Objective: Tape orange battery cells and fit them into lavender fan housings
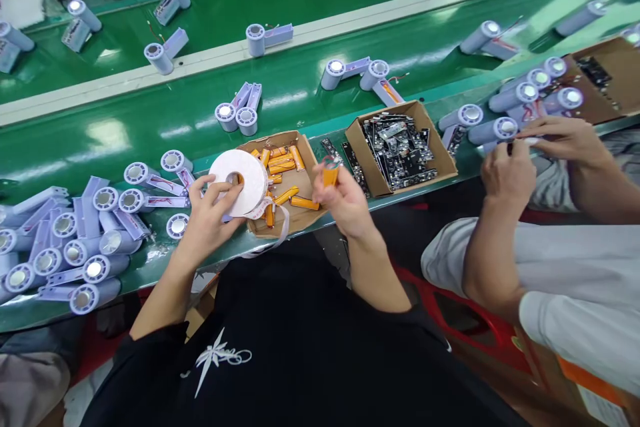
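Note:
My left hand (213, 213) grips a white roll of tape (249, 173), its fingers curled over the side and into the core. A loose strip of the tape (284, 223) hangs from the roll's lower right. Under and beside the roll stands a cardboard box (307, 153) with several orange wrapped battery cells (283, 165) in it. Just past the box's right edge, my right hand (345, 203) pinches an orange battery cell (329, 177) with thin wires at its top. The fingers partly hide this cell.
Many lilac fan housings (97, 269) crowd the left of the green bench. A second cardboard box (365, 163) holds black circuit boards (400, 150). More housings lie on the green conveyor (295, 93). At right, a co-worker's hands (510, 170) work close by.

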`<state>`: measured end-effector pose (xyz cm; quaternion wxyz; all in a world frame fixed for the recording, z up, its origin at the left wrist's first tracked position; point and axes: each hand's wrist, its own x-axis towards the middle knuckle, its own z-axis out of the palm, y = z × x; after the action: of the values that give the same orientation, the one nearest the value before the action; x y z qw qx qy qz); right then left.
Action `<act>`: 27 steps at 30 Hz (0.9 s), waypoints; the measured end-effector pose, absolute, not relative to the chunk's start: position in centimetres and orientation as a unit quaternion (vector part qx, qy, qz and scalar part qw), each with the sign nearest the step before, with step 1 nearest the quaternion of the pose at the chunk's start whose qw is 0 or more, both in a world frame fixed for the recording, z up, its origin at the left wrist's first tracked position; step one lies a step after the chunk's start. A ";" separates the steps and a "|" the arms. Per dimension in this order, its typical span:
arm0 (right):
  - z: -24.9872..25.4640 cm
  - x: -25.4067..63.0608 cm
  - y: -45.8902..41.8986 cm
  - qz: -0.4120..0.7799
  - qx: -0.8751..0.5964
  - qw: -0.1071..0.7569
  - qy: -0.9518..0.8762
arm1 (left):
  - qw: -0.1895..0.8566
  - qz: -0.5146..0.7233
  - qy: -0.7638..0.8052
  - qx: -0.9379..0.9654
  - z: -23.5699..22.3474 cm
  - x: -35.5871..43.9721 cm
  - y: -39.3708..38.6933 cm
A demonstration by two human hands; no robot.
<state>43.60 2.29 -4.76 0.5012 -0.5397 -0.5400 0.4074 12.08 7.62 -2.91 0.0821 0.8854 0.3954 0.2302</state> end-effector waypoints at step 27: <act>-0.9 40.7 -1.9 0.499 -0.210 0.187 -0.820 | 0.119 0.228 0.423 0.869 -4.7 12.7 7.4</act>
<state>40.69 -1.94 -0.92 0.1875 -0.2103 -0.8198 0.4986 12.72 7.44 -4.70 0.1189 0.8689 0.4231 0.2278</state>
